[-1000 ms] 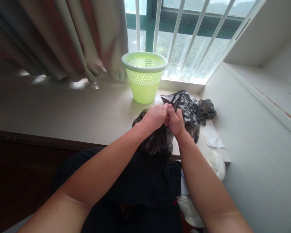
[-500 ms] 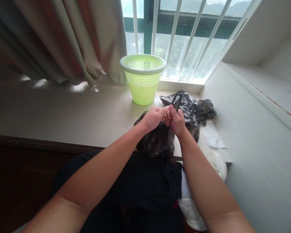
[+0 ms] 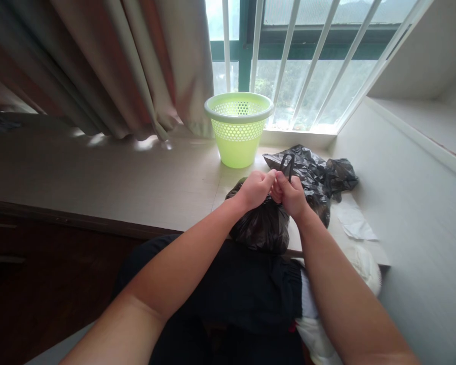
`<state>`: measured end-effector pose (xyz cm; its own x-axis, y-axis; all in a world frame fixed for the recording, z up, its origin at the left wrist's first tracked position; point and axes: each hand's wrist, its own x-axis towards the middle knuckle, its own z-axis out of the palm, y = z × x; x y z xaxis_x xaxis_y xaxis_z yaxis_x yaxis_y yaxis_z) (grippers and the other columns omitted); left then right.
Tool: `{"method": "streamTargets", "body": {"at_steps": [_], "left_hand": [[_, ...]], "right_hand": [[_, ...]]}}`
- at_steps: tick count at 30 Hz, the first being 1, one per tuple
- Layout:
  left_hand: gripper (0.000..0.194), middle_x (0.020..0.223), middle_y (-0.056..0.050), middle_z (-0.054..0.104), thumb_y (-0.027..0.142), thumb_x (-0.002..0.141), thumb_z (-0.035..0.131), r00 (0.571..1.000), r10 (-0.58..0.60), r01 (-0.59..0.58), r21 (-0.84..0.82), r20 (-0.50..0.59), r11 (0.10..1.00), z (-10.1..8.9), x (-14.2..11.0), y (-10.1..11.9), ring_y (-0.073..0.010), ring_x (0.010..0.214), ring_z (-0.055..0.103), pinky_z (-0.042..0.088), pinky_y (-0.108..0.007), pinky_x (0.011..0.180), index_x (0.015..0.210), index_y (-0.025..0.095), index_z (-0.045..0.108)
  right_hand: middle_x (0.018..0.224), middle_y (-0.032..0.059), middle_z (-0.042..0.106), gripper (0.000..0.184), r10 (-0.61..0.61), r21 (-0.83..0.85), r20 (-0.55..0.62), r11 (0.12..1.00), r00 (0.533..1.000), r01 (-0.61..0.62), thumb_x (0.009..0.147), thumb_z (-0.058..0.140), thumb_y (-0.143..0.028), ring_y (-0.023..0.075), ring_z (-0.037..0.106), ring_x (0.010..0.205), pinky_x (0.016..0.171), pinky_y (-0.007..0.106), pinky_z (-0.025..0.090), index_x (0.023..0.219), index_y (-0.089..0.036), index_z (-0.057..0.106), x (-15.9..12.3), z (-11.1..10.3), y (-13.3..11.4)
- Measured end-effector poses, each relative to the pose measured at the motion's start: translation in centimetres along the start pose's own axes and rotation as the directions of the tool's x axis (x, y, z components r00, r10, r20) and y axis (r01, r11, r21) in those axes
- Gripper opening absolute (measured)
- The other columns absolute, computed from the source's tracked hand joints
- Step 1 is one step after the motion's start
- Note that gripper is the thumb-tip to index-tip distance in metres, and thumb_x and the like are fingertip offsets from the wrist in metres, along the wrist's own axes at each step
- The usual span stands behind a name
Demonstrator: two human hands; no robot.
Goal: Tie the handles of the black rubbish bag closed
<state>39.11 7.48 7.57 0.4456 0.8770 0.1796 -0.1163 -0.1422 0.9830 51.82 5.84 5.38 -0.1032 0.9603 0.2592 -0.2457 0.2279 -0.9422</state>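
Note:
A full black plastic bag (image 3: 264, 228) rests at the ledge's front edge, bunched at its top. Above it my left hand (image 3: 256, 188) and my right hand (image 3: 291, 193) meet, both closed on the gathered top of that bag. A dark loop of the bag's handle (image 3: 288, 161) sticks up out of my right hand. Fingers hide most of the gathered plastic, so whether it is knotted I cannot tell. Just behind my hands lies a second, flat and crumpled black plastic bag (image 3: 311, 170).
A light green waste basket (image 3: 237, 147) with a perforated upper wall stands by the barred window (image 3: 289, 76). White paper (image 3: 355, 220) lies on the ledge (image 3: 167, 187) at right. Curtains (image 3: 137, 66) hang at left, and a pale side wall (image 3: 414, 203) bounds the right.
The whole view has shifted, so things appear farther right and slightly lower. Both hands stay together on the bag's top, and the handle loop has become narrower.

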Motion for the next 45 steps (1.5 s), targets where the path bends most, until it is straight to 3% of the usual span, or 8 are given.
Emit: {"method": "streamTargets", "body": {"at_steps": [4, 9, 14, 23, 30, 38, 45], "left_hand": [[0.063, 0.043, -0.001, 0.053, 0.043, 0.103, 0.049, 0.997, -0.079, 0.079, 0.035, -0.011, 0.996, -0.2, -0.1, 0.1, -0.0105, 0.05, 0.058, 0.046, -0.021, 0.054, 0.046, 0.019, 0.045], [0.056, 0.049, -0.002, 0.06, 0.036, 0.102, 0.045, 0.999, -0.041, 0.04, 0.029, 0.029, 0.999, -0.6, -0.1, -0.2, -0.0102, 0.05, 0.058, 0.045, -0.021, 0.055, 0.051, 0.016, 0.059], [0.058, 0.046, -0.001, 0.056, 0.032, 0.102, 0.043, 0.996, -0.083, 0.082, 0.067, 0.019, 0.994, -0.7, -0.1, 0.1, -0.0101, 0.048, 0.056, 0.042, -0.021, 0.051, 0.046, 0.018, 0.052], [0.06, 0.046, -0.002, 0.059, 0.03, 0.104, 0.039, 0.996, -0.083, 0.086, 0.199, -0.024, 0.976, -0.2, -0.2, 1.6, -0.0114, 0.045, 0.056, 0.042, -0.022, 0.05, 0.048, 0.016, 0.056], [0.061, 0.044, -0.002, 0.056, 0.026, 0.105, 0.038, 0.993, -0.102, 0.113, 0.213, -0.063, 0.97, 0.0, 0.0, 1.9, -0.0106, 0.043, 0.052, 0.042, -0.022, 0.048, 0.046, 0.018, 0.051], [0.059, 0.046, -0.002, 0.057, 0.029, 0.104, 0.037, 0.998, -0.04, 0.049, 0.291, -0.038, 0.955, 0.0, 0.3, 1.4, -0.0112, 0.045, 0.052, 0.042, -0.022, 0.05, 0.047, 0.019, 0.049], [0.059, 0.047, -0.002, 0.057, 0.03, 0.103, 0.039, 0.999, 0.032, -0.014, 0.399, -0.04, 0.917, -0.3, 0.5, 1.3, -0.0116, 0.047, 0.051, 0.041, -0.023, 0.051, 0.046, 0.019, 0.048]], "right_hand": [[0.045, -0.0087, 0.027, 0.066, 0.02, -0.013, 0.008, 1.0, 1.0, -0.02, 0.085, 0.07, -0.071, 0.0075, 0.025, 0.039, 0.04, 0.026, 0.018, 0.052, -0.024, 0.038, -0.1, 0.0, 0.2], [0.045, -0.0084, 0.028, 0.065, 0.04, 0.035, 0.017, 0.999, 0.999, -0.04, 0.087, 0.071, -0.067, 0.0069, 0.027, 0.038, 0.039, 0.026, 0.017, 0.051, -0.023, 0.038, -0.2, -0.2, 0.6], [0.044, -0.0077, 0.032, 0.064, 0.042, 0.022, 0.018, 0.999, 0.999, -0.042, 0.089, 0.068, -0.067, 0.0069, 0.03, 0.038, 0.039, 0.026, 0.019, 0.053, -0.022, 0.041, 0.1, -0.2, 1.1], [0.043, -0.0065, 0.035, 0.065, 0.01, -0.134, -0.037, 0.991, 0.999, -0.015, 0.093, 0.058, -0.072, 0.0087, 0.032, 0.04, 0.04, 0.027, 0.022, 0.054, -0.023, 0.041, 0.3, -0.3, 1.7], [0.044, -0.0053, 0.038, 0.064, 0.011, -0.222, -0.048, 0.975, 0.999, -0.021, 0.093, 0.056, -0.073, 0.0099, 0.033, 0.041, 0.039, 0.027, 0.024, 0.054, -0.024, 0.043, 0.5, -0.7, 1.8], [0.044, -0.0052, 0.035, 0.068, 0.011, -0.247, -0.048, 0.969, 0.999, -0.023, 0.091, 0.051, -0.079, 0.0102, 0.031, 0.041, 0.04, 0.028, 0.021, 0.052, -0.024, 0.041, 0.4, -0.4, 1.2], [0.044, -0.0039, 0.037, 0.069, -0.045, -0.363, -0.087, 0.932, 0.995, 0.011, 0.093, 0.047, -0.078, 0.0115, 0.033, 0.041, 0.04, 0.029, 0.022, 0.051, -0.025, 0.041, 0.3, -0.3, 0.9]]}}
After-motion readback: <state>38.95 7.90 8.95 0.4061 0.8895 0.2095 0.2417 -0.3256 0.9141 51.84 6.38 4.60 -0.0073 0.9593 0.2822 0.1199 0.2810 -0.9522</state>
